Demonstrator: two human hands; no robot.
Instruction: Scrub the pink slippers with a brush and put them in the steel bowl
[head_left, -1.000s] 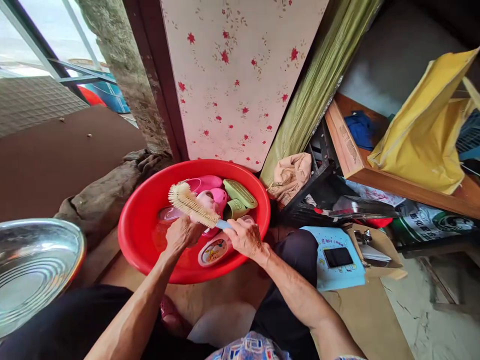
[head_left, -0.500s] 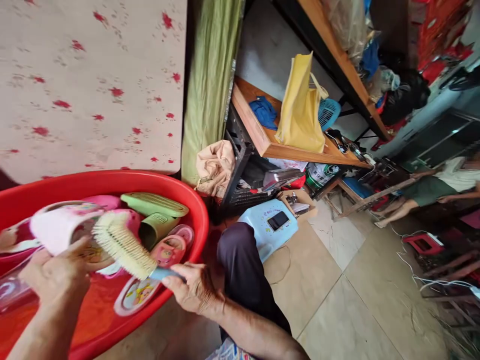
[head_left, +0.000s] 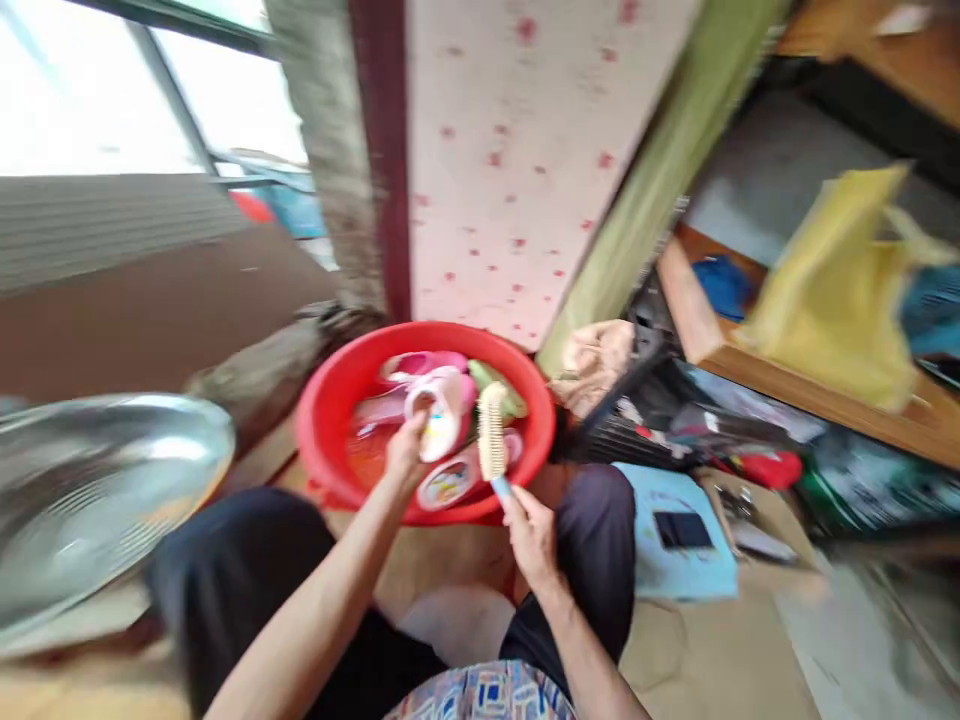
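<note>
A red basin stands before my knees, holding several slippers and a little water. My left hand grips a pale pink slipper above the basin, its fingers partly hidden by it. In my right hand is a scrub brush, held by its blue handle with the cream bristles pointing up. The brush is to the right of the pink slipper, apart from it. Among the other footwear lie a green slipper at the back right and a slipper with a printed insole at the front.
A large metal bowl is at the left. To the right stand a light blue stool with a phone on it, a cardboard box and a wooden shelf carrying a yellow bag.
The view has swung left, bringing the metal bowl and window into sight. Both hands keep their hold on the slipper and the brush.
</note>
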